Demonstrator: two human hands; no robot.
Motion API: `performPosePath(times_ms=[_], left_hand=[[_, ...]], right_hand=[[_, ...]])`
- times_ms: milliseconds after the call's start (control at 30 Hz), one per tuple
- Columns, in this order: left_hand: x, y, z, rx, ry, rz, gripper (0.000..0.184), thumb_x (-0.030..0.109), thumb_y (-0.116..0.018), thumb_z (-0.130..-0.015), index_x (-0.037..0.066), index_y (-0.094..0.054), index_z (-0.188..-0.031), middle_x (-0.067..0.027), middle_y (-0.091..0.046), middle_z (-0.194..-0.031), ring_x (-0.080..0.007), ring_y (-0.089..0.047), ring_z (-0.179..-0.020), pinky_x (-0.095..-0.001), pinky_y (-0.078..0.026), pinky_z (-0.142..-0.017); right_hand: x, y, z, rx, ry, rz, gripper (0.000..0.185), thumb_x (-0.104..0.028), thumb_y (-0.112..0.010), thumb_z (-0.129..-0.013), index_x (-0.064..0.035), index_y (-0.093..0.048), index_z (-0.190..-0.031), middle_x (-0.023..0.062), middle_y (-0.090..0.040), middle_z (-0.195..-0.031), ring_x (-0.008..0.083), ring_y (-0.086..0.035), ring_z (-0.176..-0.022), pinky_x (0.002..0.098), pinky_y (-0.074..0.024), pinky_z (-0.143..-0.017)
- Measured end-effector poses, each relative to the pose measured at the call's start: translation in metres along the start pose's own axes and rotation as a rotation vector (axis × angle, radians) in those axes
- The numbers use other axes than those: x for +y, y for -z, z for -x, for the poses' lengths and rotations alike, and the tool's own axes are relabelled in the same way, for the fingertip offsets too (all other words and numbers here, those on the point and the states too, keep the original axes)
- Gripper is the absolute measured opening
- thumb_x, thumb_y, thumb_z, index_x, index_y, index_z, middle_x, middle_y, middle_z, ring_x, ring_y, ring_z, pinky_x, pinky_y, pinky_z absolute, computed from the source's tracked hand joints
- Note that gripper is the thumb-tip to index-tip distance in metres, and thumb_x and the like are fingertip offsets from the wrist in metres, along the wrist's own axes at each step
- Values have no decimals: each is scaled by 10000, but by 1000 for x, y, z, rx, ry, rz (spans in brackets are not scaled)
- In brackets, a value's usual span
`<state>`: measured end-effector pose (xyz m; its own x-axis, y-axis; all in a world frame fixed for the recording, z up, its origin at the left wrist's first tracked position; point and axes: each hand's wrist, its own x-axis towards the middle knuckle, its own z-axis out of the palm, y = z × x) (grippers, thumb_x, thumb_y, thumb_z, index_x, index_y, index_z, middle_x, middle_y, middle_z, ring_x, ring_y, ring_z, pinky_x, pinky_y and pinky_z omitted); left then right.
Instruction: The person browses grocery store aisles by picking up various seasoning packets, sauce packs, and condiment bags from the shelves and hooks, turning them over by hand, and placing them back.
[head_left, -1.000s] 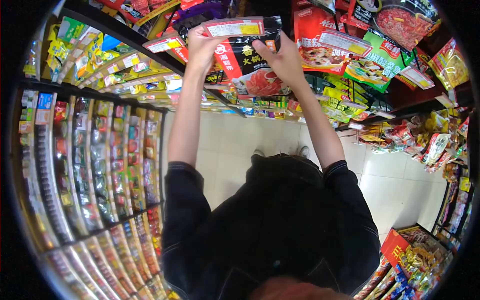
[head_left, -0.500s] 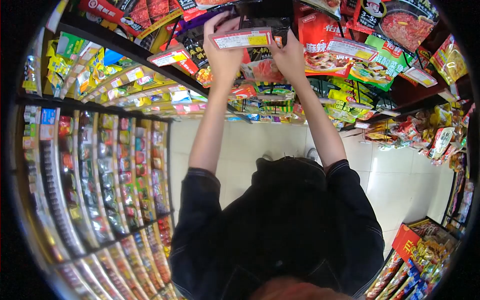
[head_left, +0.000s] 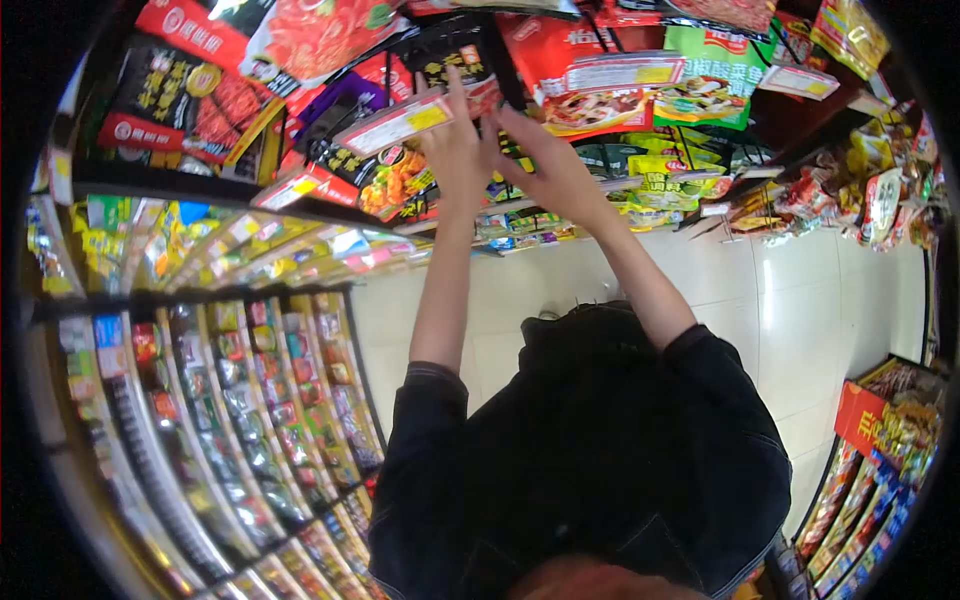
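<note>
Handling the black pouch [head_left: 442, 45] seems underway, the left hand [head_left: 457, 142] before it, grip unclear, the right hand [head_left: 550, 168] spread below it, needing curled fingers for any hold.

The green packet [head_left: 708, 78] reads "酸菜鱼", the yellow pouch [head_left: 664, 182] "酸".
</note>
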<state>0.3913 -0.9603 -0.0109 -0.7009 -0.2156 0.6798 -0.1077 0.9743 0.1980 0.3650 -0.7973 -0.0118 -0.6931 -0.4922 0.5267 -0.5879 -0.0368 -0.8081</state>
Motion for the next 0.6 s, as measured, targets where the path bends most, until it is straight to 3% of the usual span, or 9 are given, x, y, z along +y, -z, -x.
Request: performPosePath(times_ms=[33,100,167,233,367,400,500,567,600], left_hand=[[2,1,-5,-47,83,26,833,211,-744,-857,181,-356,-1594,-289,-220,-1620,-524,-304,-1452,-606,-247,-1190],[1,-1,-7,-7,54,-29,800,193,-742,-851,177,-390,-1569,-278,-214,-1618,-505,-271,-1472,-609,-243,-1185],[11,0,-2,10,86,-20,763,170,-738,-848,152,-418,-1540,-273,-245,-1589,-474,-279,-1443,-589,-261,-1156],[30,4,10,43,90,24,752,157,-736,-847,137,-425,-1531,-268,-266,-1572,-462,-296,-1417,-574,-266,-1146],[65,-2,30,34,40,348,698,149,-738,-896,52,-405,-1501,-262,-384,-1465,-403,-388,-1359,-513,-319,-1129],[70,-4,27,-13,77,467,689,182,-741,-909,29,-399,-1487,-251,-420,-1418,-382,-430,-1314,-491,-370,-1091],[77,-16,-1,-84,223,824,693,252,-756,-932,-18,-384,-1451,-217,-498,-1311,-305,-539,-1188,-411,-499,-967],[69,-29,-11,-69,354,1079,703,260,-777,-929,-18,-375,-1433,-190,-512,-1288,-235,-588,-1116,-342,-551,-871],[64,-31,-14,-33,374,1161,532,203,-771,-941,-20,-486,-1331,-133,-580,-1247,-138,-608,-1023,-267,-554,-801]], right_hand=[[1,17,15,-79,-4,4,407,-145,-735,-882,-39,-646,-1265,223,-624,-1333,403,-607,-1231,467,-478,-1027],[23,54,39,137,26,209,368,-116,-691,-929,-78,-655,-1294,154,-638,-1352,344,-622,-1229,429,-495,-1015],[43,89,43,415,-235,-26,359,-136,-689,-948,-83,-658,-1302,129,-643,-1351,304,-622,-1219,392,-495,-1011],[57,119,30,524,-157,135,382,-156,-708,-941,-70,-652,-1309,125,-647,-1334,279,-622,-1203,375,-495,-1004],[77,124,-1,379,-57,163,640,-272,-793,-895,-13,-534,-1420,190,-640,-1250,295,-615,-1188,371,-484,-1019],[82,122,-6,396,-5,217,666,-296,-811,-885,14,-522,-1399,176,-657,-1144,271,-646,-1076,357,-510,-953],[75,118,-13,519,-106,-6,633,-307,-820,-882,13,-537,-1349,125,-663,-1013,211,-650,-916,337,-529,-861],[74,122,-13,437,-157,-23,403,-275,-787,-919,15,-639,-1155,52,-638,-911,144,-590,-786,312,-502,-741],[83,126,-9,353,-178,-34,354,-263,-776,-929,18,-658,-1109,39,-630,-902,139,-579,-778,306,-490,-725]])
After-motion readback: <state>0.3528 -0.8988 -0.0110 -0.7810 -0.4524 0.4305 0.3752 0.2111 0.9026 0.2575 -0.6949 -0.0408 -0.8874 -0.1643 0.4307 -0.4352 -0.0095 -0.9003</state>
